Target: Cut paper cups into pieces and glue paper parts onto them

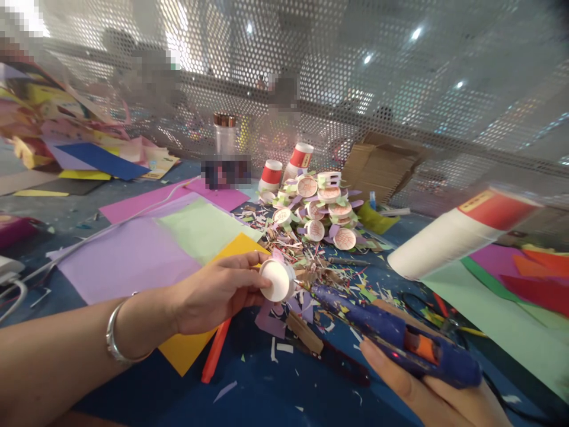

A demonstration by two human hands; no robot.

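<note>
Right hand: I see the right hand [444,397] wrapped around a dark blue hot glue gun [382,332], with a small red light glowing on its side.
Left hand: I see the left hand [217,290] pinching a cut-off paper-cup bottom [276,280] between thumb and fingers, a silver bangle [114,332] on its wrist.
Cup bottom: it sits at the glue gun's nozzle, white round face toward me; I cannot tell whether the metal tip touches its edge.
Marker: a red-orange stick, perhaps a marker [216,351], lies left of the glue gun, across an orange-yellow sheet [182,353].
Scraps: paper snippets [320,267] litter the blue tabletop [155,403] around and beyond the glue gun's nozzle.
Sheets: lilac paper [115,267] and pale green paper [202,228] overlap well left of the glue gun; a mint sheet [502,332] lies to its right.
Cup stack: nested red-and-white paper cups [448,237] lean, tilted, beyond the glue gun's body.
Heap: decorated cup-bottom pieces [315,230] with paper flaps are piled past the nozzle.
Far side: two red-banded paper cups [271,175], a copper-lidded jar [224,133] and folded cardboard [377,166] stand farthest from the glue gun, before a perforated screen [311,47].
</note>
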